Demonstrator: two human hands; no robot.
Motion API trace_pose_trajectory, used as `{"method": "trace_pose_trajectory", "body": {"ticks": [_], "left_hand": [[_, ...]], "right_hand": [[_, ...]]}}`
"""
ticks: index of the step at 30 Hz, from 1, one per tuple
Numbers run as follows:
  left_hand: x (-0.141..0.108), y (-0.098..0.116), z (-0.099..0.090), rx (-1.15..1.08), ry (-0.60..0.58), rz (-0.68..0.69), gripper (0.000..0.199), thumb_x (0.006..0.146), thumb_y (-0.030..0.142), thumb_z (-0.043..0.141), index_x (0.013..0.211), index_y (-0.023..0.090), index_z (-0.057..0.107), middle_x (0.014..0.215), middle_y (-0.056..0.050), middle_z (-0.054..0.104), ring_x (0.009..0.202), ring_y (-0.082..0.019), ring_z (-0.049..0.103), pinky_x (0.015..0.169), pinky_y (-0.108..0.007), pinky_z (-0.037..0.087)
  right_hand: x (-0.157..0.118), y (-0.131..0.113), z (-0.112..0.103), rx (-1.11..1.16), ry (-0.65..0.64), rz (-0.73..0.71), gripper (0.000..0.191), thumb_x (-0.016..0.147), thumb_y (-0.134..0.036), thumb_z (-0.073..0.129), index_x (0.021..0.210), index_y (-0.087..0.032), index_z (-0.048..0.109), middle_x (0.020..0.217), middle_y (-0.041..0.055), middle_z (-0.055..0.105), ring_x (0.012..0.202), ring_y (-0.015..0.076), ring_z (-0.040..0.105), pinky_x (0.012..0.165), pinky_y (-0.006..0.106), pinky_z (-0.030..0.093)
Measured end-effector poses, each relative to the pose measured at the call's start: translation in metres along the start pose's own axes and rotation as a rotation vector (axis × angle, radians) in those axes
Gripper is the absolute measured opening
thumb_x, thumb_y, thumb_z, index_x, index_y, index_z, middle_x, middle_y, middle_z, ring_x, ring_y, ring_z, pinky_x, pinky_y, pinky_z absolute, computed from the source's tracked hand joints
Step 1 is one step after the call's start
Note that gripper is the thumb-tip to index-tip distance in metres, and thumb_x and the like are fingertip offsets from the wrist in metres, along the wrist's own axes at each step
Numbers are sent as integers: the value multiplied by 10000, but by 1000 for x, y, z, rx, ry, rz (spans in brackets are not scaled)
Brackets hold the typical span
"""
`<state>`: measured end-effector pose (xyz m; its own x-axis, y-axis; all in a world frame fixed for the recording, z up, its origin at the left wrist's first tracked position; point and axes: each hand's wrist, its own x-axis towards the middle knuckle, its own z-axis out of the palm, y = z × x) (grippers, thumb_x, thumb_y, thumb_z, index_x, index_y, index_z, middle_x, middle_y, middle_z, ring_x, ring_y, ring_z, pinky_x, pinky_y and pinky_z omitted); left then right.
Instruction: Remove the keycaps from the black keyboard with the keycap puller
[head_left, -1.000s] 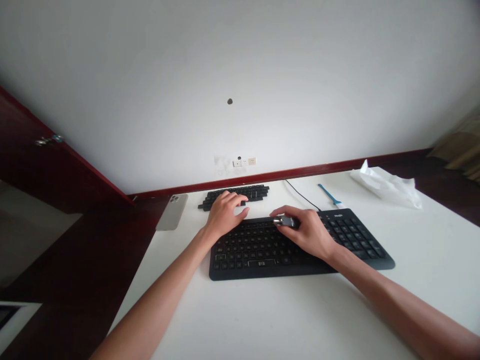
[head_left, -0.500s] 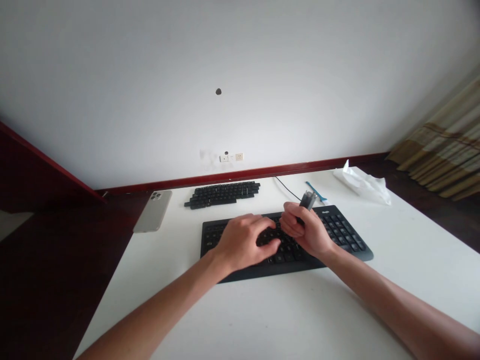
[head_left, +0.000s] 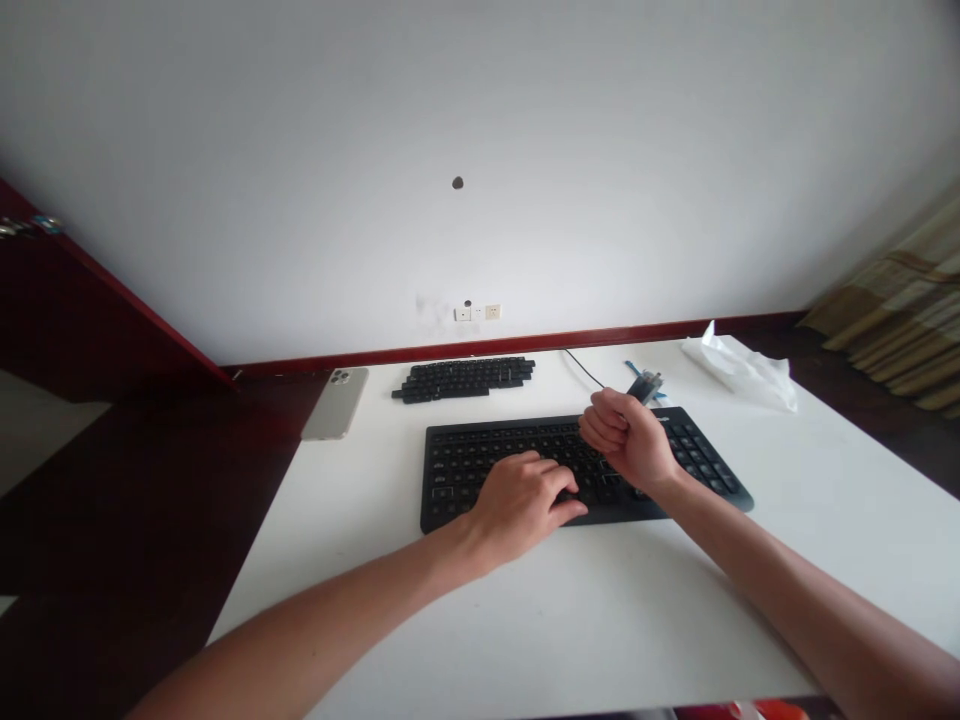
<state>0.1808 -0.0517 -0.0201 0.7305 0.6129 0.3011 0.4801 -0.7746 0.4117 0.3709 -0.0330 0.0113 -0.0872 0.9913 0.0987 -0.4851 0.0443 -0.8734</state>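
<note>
A black keyboard base (head_left: 465,470) lies across the white table (head_left: 585,620). Over its front middle part is my left hand (head_left: 525,505), thumb and forefinger apart, with nothing seen in it. My right hand (head_left: 630,435) is closed in a fist around a dark tool (head_left: 646,386) with a metallic end, above the right part of the keyboard. Behind the keyboard lies a block of loose black keycaps (head_left: 465,378), set close together in rows.
A phone (head_left: 336,404) lies face down at the table's left edge. A blue brush (head_left: 634,369) is behind my right hand. A crumpled white plastic bag (head_left: 742,370) rests at the back right. A thin black cable (head_left: 583,367) runs off the back edge.
The view has shifted, so the table shows further right. My left hand has drawn back toward the keyboard's front edge. The tool in my right hand now tilts more to the right.
</note>
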Motion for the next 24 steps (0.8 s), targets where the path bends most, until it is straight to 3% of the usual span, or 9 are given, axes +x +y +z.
{"method": "trace_pose_trajectory", "body": {"ticks": [7,12,18,24], "left_hand": [[-4,5,0,119,4,54,163,973,351,725,1023,205,672,948,2,744,863,-205,679,769,-340,515],[-6,5,-1,152,-20,71,170,1038,357,618,1107,204,640,989,-14,731,914,-225,675,809,-378,524],[-4,7,-3,152,-54,62,120,1012,309,640,1038,193,646,964,-40,724,907,-240,668,807,-387,537],[-3,8,-2,138,-31,56,116,1004,307,655,999,194,628,927,-39,720,885,-234,668,808,-374,537]], "right_hand": [[-8,-11,32,-26,185,-146,506,903,-242,649,535,-224,303,476,-79,193,439,85,155,437,285,137],[-26,-8,52,9,286,-112,523,939,-272,635,539,-229,301,462,-76,201,430,88,165,419,289,147],[-39,18,35,228,368,-84,505,899,-275,598,539,-225,248,450,-75,153,413,93,110,375,287,145],[-40,20,22,338,416,-74,510,905,-275,589,558,-226,218,450,-76,142,425,102,79,365,278,157]]}}
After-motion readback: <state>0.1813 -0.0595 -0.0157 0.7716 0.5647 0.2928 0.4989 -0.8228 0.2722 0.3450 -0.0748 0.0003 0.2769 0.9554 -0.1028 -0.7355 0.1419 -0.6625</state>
